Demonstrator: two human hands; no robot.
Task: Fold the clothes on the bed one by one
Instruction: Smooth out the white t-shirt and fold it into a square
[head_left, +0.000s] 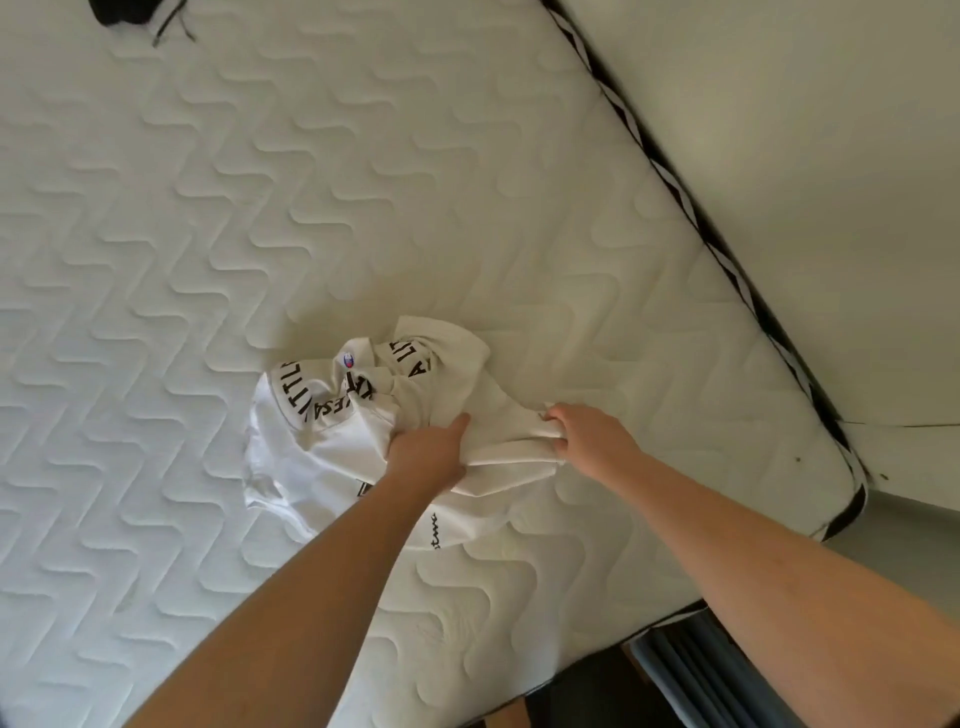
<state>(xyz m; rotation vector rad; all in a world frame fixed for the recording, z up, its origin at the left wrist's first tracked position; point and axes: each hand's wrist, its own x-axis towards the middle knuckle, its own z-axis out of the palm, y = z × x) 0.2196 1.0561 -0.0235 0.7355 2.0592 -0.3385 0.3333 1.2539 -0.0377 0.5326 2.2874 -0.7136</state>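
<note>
Presently, a crumpled white garment (332, 447) with black lettering is seen lying on the bare quilted mattress of the bed (260, 208), toward the near edge and right of the middle. It is bunched rather than spread, so no clear top or bottom can be made out; its bulk runs roughly from the lower left up toward the upper right, and the lettering is bent in arcs across the folds. A small round red and blue badge is visible near its upper middle.

The left hand (426, 452) is laid on the garment near its centre, with the thumb stretched out over the cloth and the fingers buried in the fabric; its grip appears clenched on a gather of cloth. The right hand (587, 436) is at the garment's right end, where a rolled edge of fabric is grasped in curled fingers and drawn out toward the right, so that a taut band of cloth runs between the two hands.

A dark item (130, 13) with trailing cords is seen at the far upper left of the mattress, well apart from the garment. A black and white patterned band (727, 249) runs along the mattress's right side.
</note>
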